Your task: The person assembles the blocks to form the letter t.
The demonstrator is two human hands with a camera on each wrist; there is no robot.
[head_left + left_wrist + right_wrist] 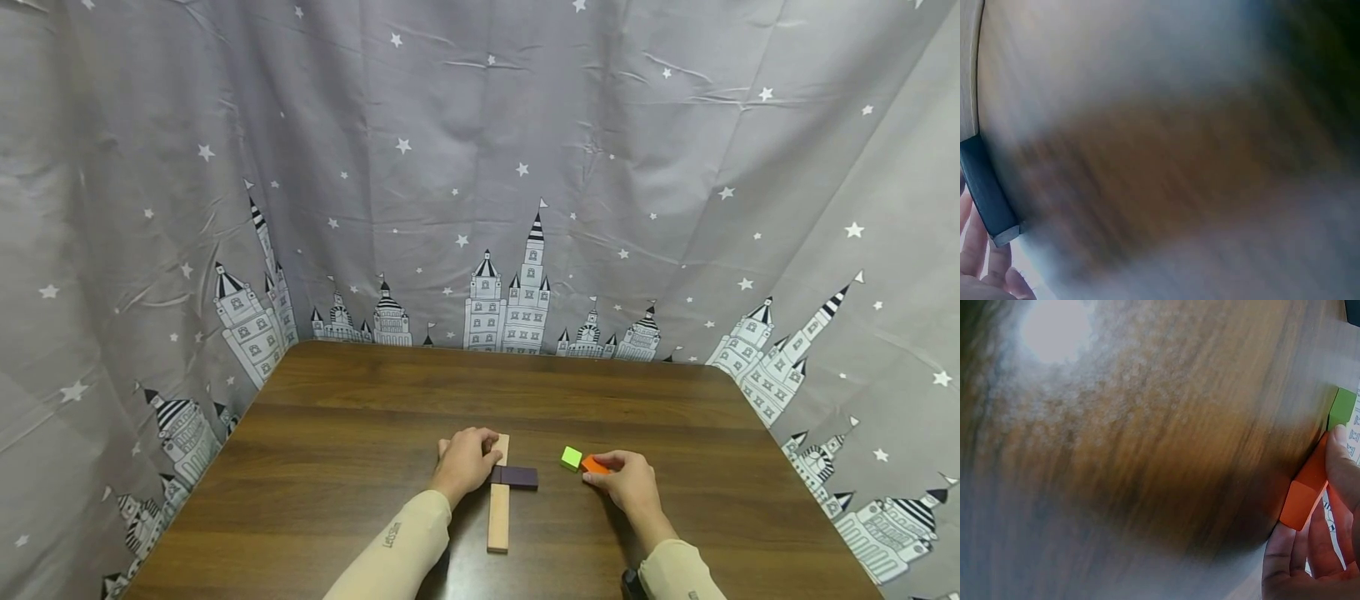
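Note:
My left hand rests beside an upper pale wooden block, thumb and fingertips right at its left edge. Just below the thumb lies a dark purple block, crosswise between that block and a second pale wooden block. In the left wrist view, fingers show behind the end of the purple block. Over on the right, my right hand pinches an orange block between thumb and fingers. A bright green block sits against the orange block's far left end.
The brown wooden table carries all the blocks. Behind it and along both sides hangs a grey curtain printed with stars and castles. A dark band shows at the right sleeve.

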